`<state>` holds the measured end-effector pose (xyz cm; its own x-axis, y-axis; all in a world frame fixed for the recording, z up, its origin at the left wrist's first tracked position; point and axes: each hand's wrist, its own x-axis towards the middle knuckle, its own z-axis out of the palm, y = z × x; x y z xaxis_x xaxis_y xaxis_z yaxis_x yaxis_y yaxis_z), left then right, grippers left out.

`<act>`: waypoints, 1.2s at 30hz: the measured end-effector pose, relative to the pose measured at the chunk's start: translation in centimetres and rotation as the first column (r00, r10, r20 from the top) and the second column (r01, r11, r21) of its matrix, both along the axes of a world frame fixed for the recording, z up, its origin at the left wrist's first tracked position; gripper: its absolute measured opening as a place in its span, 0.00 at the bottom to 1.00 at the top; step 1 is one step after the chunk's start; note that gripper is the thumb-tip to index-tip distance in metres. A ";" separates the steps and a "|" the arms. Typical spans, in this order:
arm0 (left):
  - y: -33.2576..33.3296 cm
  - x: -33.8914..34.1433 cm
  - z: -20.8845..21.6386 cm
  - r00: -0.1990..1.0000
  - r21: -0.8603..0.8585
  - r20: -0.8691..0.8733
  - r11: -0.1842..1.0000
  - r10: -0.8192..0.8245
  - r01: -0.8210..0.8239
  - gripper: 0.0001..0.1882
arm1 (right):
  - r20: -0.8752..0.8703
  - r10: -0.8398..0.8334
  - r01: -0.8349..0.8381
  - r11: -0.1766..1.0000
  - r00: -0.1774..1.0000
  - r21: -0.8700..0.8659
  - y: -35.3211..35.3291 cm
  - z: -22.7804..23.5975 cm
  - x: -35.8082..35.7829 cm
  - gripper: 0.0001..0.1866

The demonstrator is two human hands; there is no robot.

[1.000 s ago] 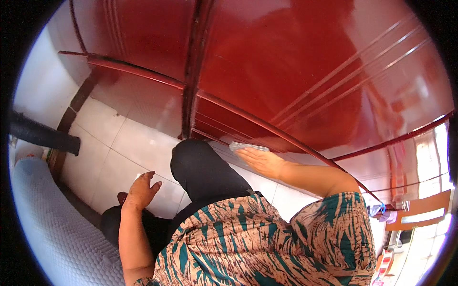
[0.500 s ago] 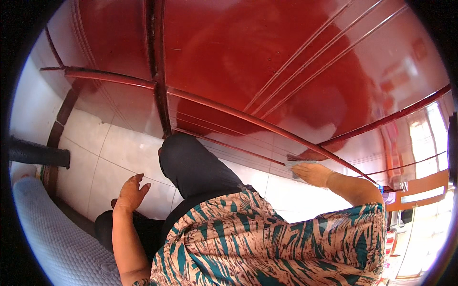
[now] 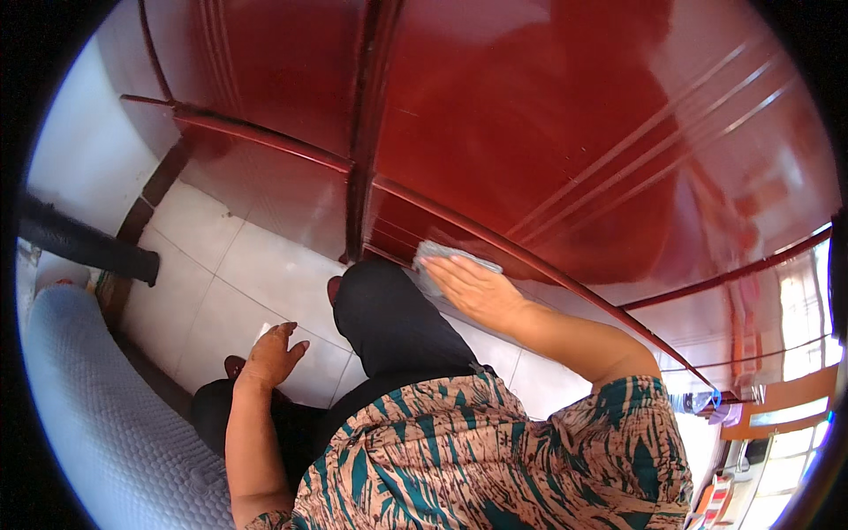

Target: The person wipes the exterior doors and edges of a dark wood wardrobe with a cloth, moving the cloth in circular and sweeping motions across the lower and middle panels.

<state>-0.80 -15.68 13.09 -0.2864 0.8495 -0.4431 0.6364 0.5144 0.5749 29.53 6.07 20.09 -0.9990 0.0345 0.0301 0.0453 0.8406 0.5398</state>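
Observation:
My right hand (image 3: pixel 481 294) presses a grey cloth (image 3: pixel 430 250) against the lower red panel (image 3: pixel 393 231) of a glossy wooden cabinet. Its fingers point left and lie together over the cloth, which pokes out above and below them. Just above the hand, a raised red rail (image 3: pixel 503 242) slants down to the right. Away from the cabinet, my left hand (image 3: pixel 272 355) hangs over my leg with its thumb apart from the fingers, holding nothing.
My bent knee (image 3: pixel 380 296) in dark trousers is close to the cabinet's dark upright post (image 3: pixel 360 177). White floor tiles (image 3: pixel 199 234) lie below. A quilted blue bed edge (image 3: pixel 106 397) curves along the left, near a black cylindrical bar (image 3: pixel 97 240).
My right hand has slid the cloth leftward along the lower panel, toward the post and my knee. My left hand stays over my leg. The whole view has shifted somewhat.

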 end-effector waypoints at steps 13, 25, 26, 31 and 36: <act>-2.3 2.4 2.2 0.992 -0.058 -0.122 0.998 -0.005 -0.002 0.26 | -0.072 0.088 -0.078 0.988 0.993 0.131 1.3 -2.1 -10.3 0.24; -2.7 4.6 5.3 0.981 -0.050 -0.186 0.996 0.059 -0.069 0.25 | 0.230 0.104 -0.110 0.994 0.968 0.010 1.7 -0.4 0.2 0.23; -2.9 4.4 5.3 0.979 -0.041 -0.189 0.996 0.075 -0.084 0.25 | 0.220 0.110 -0.116 0.993 0.969 0.015 1.7 -0.5 -0.2 0.23; -3.0 4.2 4.9 0.983 0.010 -0.165 0.996 0.084 -0.083 0.25 | 0.110 0.104 -0.109 0.993 0.989 0.039 2.0 -3.1 -6.3 0.24; -3.1 4.2 4.3 0.983 -0.017 -0.160 0.995 0.091 -0.095 0.24 | 0.405 0.122 -0.204 0.965 0.906 0.165 2.2 -6.6 -8.1 0.25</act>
<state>3.43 -18.81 17.42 -0.4318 0.8053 -0.4063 0.6672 0.5883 0.4570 21.44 8.30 13.47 -0.9232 -0.0957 -0.3722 -0.3306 0.6917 0.6421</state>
